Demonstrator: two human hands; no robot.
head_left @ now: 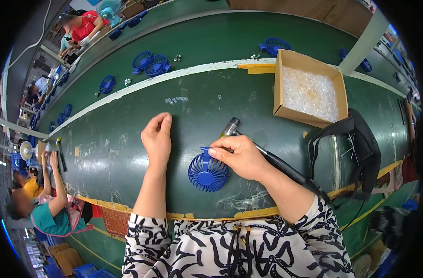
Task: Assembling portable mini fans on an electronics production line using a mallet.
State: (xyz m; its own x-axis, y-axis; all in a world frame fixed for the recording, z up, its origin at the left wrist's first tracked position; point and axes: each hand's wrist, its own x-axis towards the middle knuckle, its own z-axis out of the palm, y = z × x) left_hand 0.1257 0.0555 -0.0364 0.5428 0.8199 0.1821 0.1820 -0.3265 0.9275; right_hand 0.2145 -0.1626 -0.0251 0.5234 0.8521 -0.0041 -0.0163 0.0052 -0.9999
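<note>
- A green work table (128,153) curves across the view.
- An open cardboard box (308,90) of clear small parts sits beyond and right of the blue fan grille (207,173).
- The right hand (239,155) grips a powered screwdriver (267,155), fingertips touching the grille's top edge.
- The left hand (157,139) hovers left of the grille, fingers pinched together, perhaps on a tiny part; I cannot tell.
- Risk: unsteadied, the grille could shift under the driver's tip.

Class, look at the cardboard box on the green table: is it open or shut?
Open: the cardboard box has no lid over it, and clear, small plastic pieces show inside.
</note>
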